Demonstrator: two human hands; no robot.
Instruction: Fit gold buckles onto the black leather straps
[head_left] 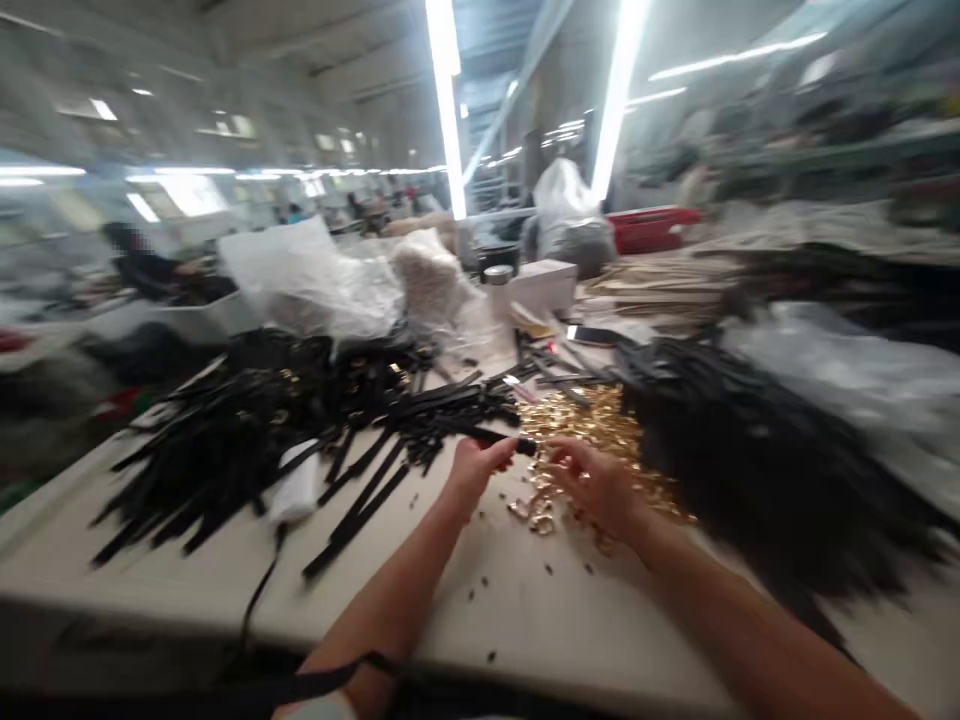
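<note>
My left hand (474, 470) pinches the end of a thin black strap (501, 438) just above the white table (525, 620). My right hand (594, 482) hovers close beside it, fingers curled over a heap of small gold metal buckles (600, 425); the picture is too blurred to show whether a buckle sits between its fingers. A large pile of black straps (255, 430) spreads to the left of my hands. Another dark heap of straps (750, 460) lies to the right.
Clear plastic bags (315, 275) and a white box (544, 285) stand at the back of the table, with a phone (592, 335) and stacked flat pieces (660, 280) nearby. Small loose bits dot the near tabletop. Another person (142, 265) sits far left.
</note>
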